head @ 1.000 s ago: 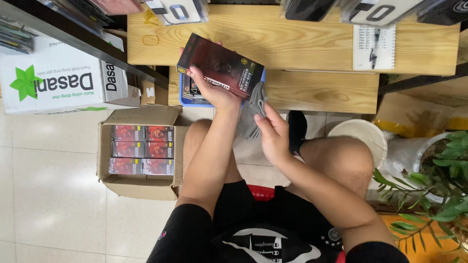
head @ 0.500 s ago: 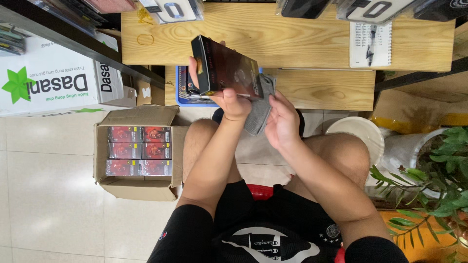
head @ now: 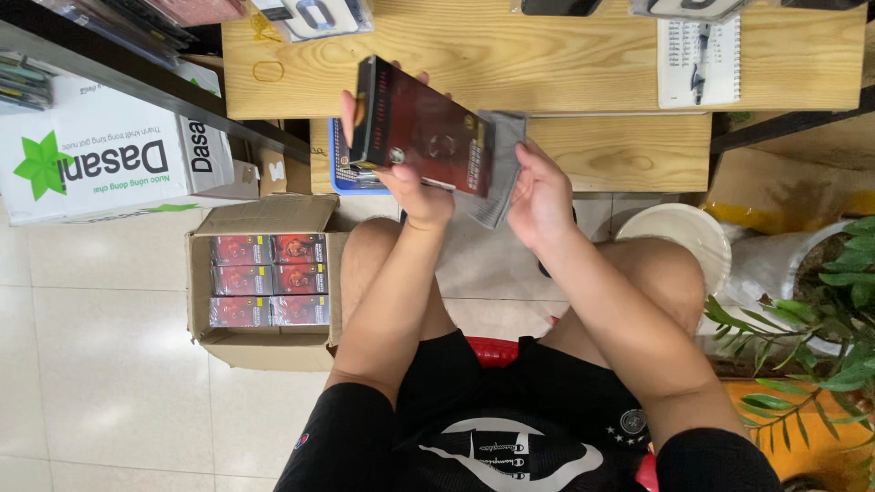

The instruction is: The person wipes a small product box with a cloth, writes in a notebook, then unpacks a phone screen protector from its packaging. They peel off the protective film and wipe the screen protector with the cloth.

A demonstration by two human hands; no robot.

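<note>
A flat dark red-and-black rectangular retail box (head: 427, 129) is held above an open brown cardboard carton (head: 264, 351) packed with small red boxes (head: 270, 280); left of the carton stands a white cardboard box with green star (head: 109, 155).

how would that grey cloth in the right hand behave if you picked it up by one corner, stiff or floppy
Probably floppy: the grey cloth bends and hangs below the right hand rather than holding flat. It looks thin, so likely light. By contrast, the dark flat box in the left hand keeps straight edges and seems rigid.
</note>
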